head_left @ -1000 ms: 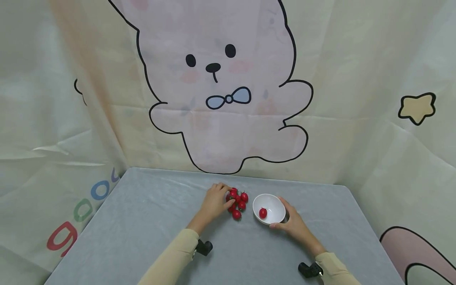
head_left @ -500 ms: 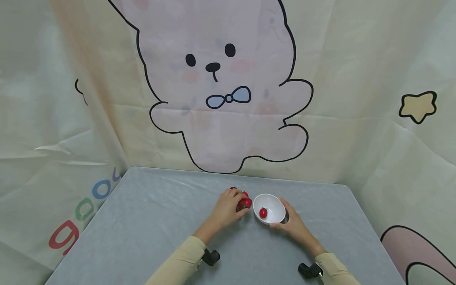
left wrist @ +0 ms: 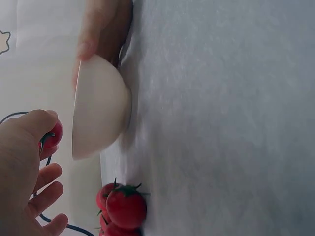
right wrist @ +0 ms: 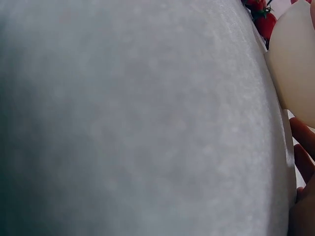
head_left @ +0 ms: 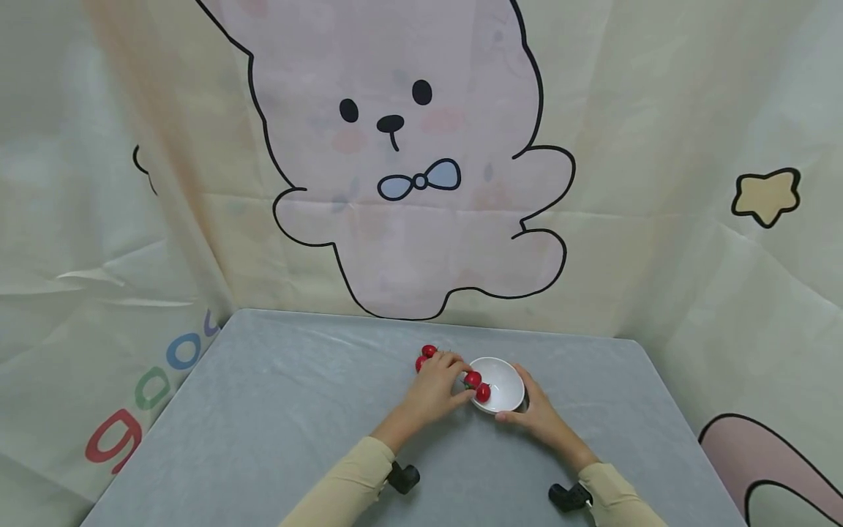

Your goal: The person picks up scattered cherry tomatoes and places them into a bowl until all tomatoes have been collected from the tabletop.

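Note:
My left hand [head_left: 435, 389] pinches a cherry tomato [left wrist: 52, 135] between thumb and fingers, at the left rim of a white bowl [left wrist: 98, 110]. In the left wrist view this tomato is held above rim height, its green stem showing. Another cherry tomato [head_left: 483, 393] lies inside the bowl. My right hand [head_left: 543, 417] grips the bowl's right side, thumb at the near edge and fingers round the far side. Several more cherry tomatoes [left wrist: 126, 206] rest on the table left of the bowl, partly hidden behind my left hand in the head view.
A grey cloth covers the table [head_left: 296, 424]. Behind it hangs a curtain [head_left: 606, 278] printed with a cartoon bear, and its side panels flank the table. Black wrist cameras are strapped at both sleeves.
My left hand has moved right from the tomato pile to the bowl's rim, bringing a cherry tomato with it. My right hand keeps its grip on the bowl.

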